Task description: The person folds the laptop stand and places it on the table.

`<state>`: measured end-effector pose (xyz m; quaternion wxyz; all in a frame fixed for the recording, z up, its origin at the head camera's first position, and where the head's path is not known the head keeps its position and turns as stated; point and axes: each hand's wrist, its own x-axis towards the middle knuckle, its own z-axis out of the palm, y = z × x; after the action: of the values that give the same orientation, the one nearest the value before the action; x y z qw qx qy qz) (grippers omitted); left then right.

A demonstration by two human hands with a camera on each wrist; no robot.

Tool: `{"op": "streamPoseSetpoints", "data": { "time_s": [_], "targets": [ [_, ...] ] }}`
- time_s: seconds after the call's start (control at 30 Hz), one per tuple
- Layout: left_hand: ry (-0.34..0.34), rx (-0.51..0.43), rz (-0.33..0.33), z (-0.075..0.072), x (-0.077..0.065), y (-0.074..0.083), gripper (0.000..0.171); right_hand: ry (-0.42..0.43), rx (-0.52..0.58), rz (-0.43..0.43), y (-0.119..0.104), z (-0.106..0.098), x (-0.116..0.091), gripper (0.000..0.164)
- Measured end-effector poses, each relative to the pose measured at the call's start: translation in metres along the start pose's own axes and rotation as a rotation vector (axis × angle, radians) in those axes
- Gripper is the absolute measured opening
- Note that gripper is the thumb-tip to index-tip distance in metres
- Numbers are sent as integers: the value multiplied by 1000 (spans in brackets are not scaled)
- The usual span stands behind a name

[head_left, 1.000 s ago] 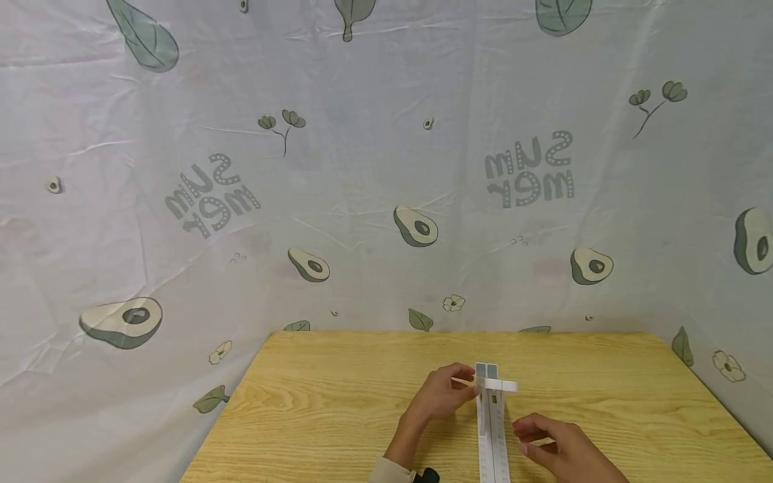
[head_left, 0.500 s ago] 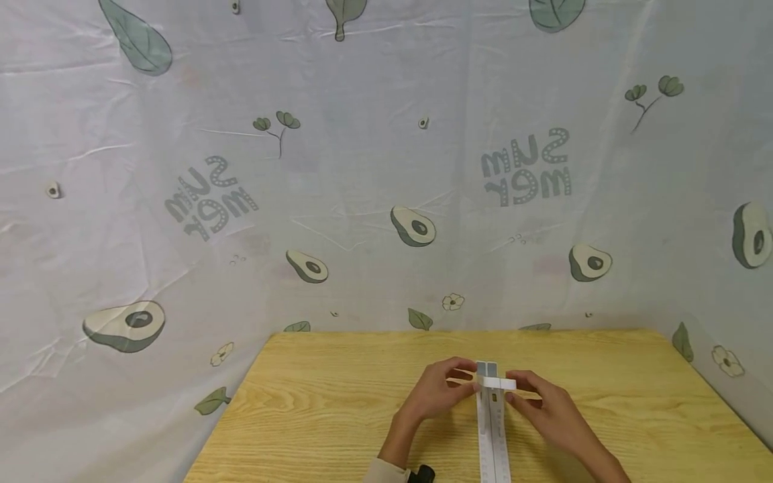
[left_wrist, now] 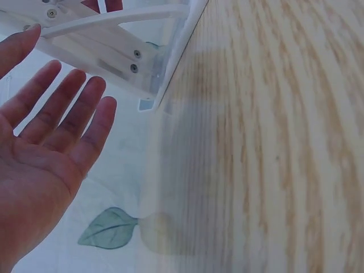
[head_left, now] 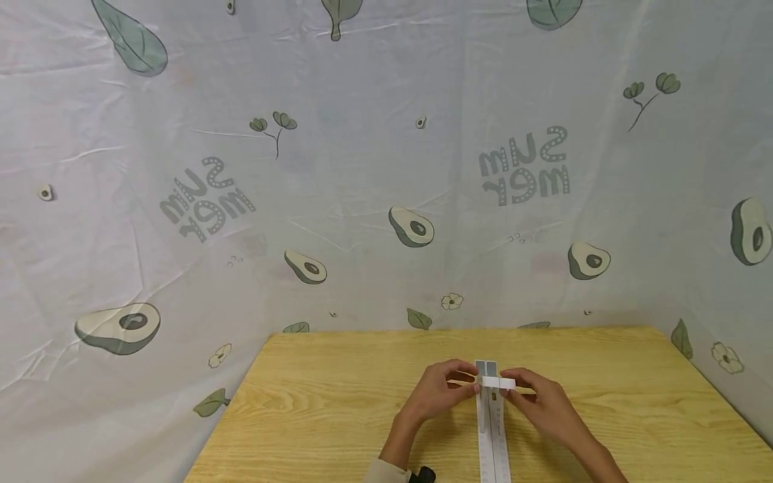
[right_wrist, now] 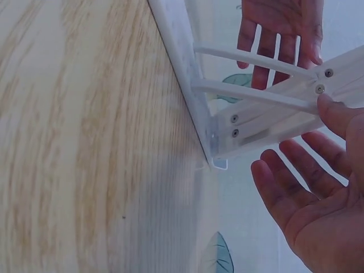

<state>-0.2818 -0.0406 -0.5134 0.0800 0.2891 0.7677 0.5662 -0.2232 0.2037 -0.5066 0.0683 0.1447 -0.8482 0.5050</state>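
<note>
A white plastic stand lies lengthwise on the table, with two grey pads at its far end and small markings along its base. Its raised panel stands up near the far end, joined to the base by two slim struts. My left hand is at the panel's left edge, its thumb touching by a strut's end; its other fingers stay extended and spread. Opposite it, my right hand has its thumb on the panel beside the other strut's end, fingers relaxed and fairly straight below the panel's edge.
The wood-grain table extends around the stand on both sides. Behind it and at the sides hangs a pale curtain printed with avocados and leaves. A black strap piece shows at the left cuff.
My right hand has come up and forward from beside the base to the panel's right edge. The left hand has hardly moved, and the stand keeps its place.
</note>
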Motion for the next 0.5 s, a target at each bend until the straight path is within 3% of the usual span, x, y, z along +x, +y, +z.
{"op": "streamPoseSetpoints", "data": {
  "time_s": [0.5],
  "targets": [
    [20,-71,3,8,1,-7,32,35,-40,36,2,5,-1,28]
  ]
}}
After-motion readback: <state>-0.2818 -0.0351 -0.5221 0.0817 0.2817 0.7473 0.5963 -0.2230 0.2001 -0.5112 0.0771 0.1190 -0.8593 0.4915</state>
